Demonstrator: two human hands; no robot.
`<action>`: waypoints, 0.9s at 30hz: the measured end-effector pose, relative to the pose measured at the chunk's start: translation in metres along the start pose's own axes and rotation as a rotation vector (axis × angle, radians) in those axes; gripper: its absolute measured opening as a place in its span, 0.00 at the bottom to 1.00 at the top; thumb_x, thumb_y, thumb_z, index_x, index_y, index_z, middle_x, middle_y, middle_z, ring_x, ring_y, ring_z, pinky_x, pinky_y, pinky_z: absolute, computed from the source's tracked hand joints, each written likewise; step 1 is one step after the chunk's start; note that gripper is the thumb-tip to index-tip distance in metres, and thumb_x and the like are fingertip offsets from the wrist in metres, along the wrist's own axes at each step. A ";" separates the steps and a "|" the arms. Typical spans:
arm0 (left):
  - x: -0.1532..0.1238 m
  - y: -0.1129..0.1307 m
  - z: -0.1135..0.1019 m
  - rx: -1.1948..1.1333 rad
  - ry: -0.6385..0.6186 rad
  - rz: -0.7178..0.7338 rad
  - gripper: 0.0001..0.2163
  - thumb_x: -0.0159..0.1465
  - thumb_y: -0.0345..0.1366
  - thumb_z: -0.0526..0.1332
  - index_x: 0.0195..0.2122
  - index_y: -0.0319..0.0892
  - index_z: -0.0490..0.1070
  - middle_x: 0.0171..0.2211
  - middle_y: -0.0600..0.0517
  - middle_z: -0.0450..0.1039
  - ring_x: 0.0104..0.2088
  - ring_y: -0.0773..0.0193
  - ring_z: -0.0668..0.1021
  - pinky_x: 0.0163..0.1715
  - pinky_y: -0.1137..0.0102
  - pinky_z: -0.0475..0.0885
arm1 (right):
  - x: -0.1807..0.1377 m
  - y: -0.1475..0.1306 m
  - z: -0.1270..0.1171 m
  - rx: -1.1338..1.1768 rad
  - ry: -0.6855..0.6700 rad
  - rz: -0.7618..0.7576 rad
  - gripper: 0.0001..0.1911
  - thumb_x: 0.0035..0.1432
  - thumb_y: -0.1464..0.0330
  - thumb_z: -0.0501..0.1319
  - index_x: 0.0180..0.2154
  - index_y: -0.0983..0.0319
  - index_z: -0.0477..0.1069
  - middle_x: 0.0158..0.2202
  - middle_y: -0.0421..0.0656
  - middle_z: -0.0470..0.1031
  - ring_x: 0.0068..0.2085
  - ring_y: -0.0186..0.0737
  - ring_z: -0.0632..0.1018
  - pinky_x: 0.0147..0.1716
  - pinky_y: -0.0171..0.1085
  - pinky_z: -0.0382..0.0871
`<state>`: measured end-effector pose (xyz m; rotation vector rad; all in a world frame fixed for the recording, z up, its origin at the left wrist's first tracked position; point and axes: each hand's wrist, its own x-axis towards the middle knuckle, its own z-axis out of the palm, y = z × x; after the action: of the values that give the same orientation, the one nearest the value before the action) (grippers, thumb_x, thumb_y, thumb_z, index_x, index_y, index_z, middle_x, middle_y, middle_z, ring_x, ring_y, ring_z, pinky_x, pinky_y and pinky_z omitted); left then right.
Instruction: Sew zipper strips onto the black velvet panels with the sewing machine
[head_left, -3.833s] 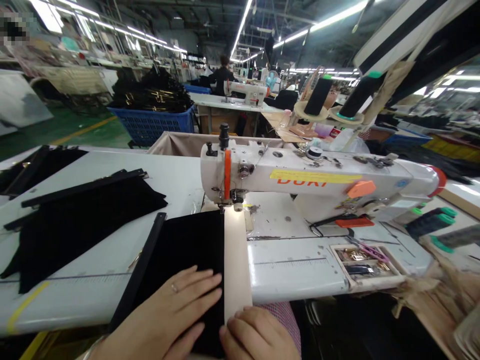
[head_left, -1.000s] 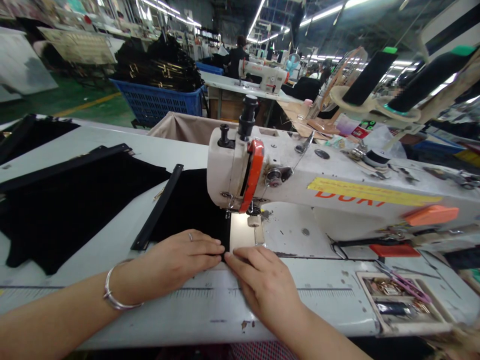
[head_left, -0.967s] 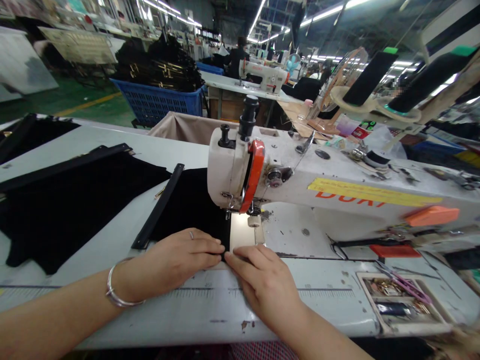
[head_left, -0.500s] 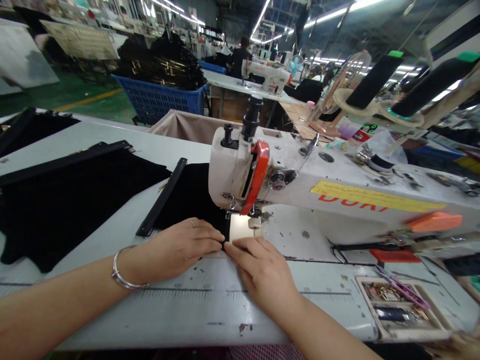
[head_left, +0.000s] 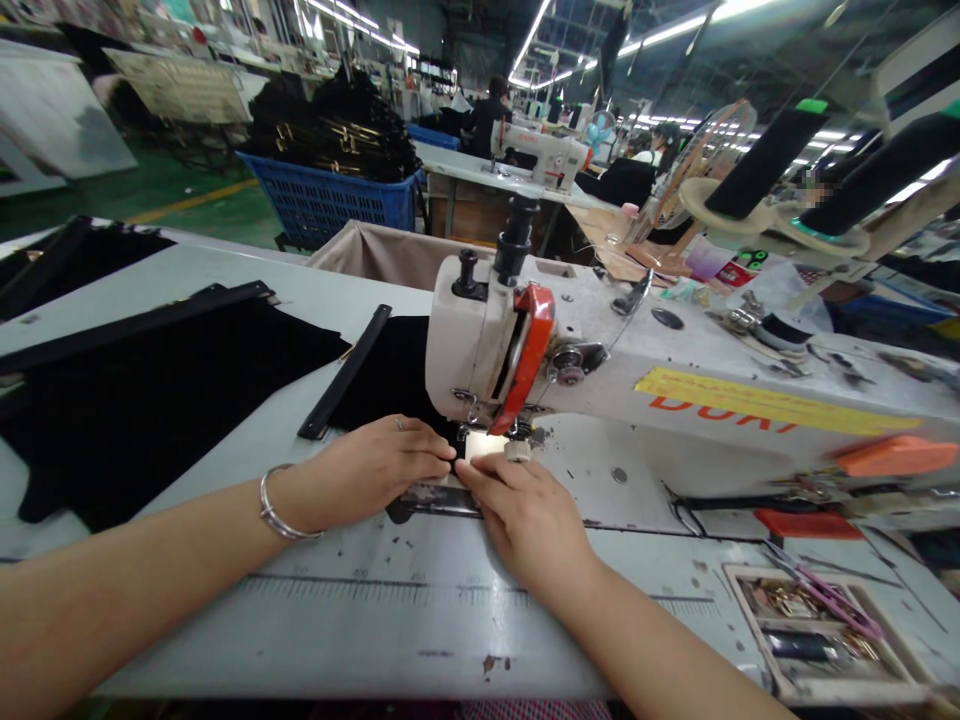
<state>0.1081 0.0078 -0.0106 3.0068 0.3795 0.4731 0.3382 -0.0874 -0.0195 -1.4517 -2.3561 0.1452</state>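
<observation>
A black fabric piece (head_left: 390,375) with a black strip along its left edge lies under the head of a white sewing machine (head_left: 675,385). My left hand (head_left: 375,470), with a ring and a silver bracelet, presses the near end of the fabric flat, fingers together, just in front of the presser foot (head_left: 495,440). My right hand (head_left: 525,510) lies beside it, fingertips on a pale strip at the needle plate. The fingertips of both hands almost meet. Most of the fabric is behind the needle.
More black fabric pieces (head_left: 150,400) lie on the table at left. A tray of small metal parts and scissors (head_left: 810,620) sits at right. Thread cones (head_left: 765,160) stand behind the machine. A blue basket (head_left: 330,200) of dark goods and another person at a machine are farther back.
The fabric has fed away from me under the presser foot. Both hands have followed it forward, close up to the needle. My view has moved nearer the machine head.
</observation>
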 end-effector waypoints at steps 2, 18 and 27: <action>0.001 -0.004 0.003 -0.004 0.005 -0.024 0.14 0.67 0.24 0.54 0.49 0.41 0.73 0.53 0.51 0.75 0.54 0.61 0.74 0.58 0.64 0.65 | 0.003 0.001 0.000 0.005 0.002 0.004 0.19 0.68 0.72 0.54 0.59 0.58 0.67 0.49 0.45 0.73 0.46 0.46 0.72 0.47 0.45 0.69; 0.024 -0.024 0.003 0.051 0.034 -0.178 0.14 0.69 0.26 0.52 0.42 0.45 0.77 0.44 0.53 0.79 0.47 0.64 0.78 0.52 0.68 0.70 | 0.010 0.007 0.006 0.034 0.068 0.030 0.18 0.68 0.70 0.53 0.58 0.59 0.67 0.54 0.47 0.72 0.54 0.48 0.71 0.53 0.48 0.67; 0.025 -0.026 0.002 0.038 0.006 -0.253 0.15 0.66 0.25 0.54 0.41 0.47 0.78 0.44 0.53 0.79 0.47 0.61 0.78 0.52 0.65 0.71 | 0.015 0.004 0.007 0.026 0.064 0.078 0.18 0.68 0.70 0.53 0.57 0.59 0.67 0.52 0.46 0.72 0.53 0.48 0.70 0.53 0.47 0.66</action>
<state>0.1259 0.0388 -0.0081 2.9349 0.7648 0.4569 0.3334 -0.0716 -0.0230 -1.5140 -2.2396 0.1475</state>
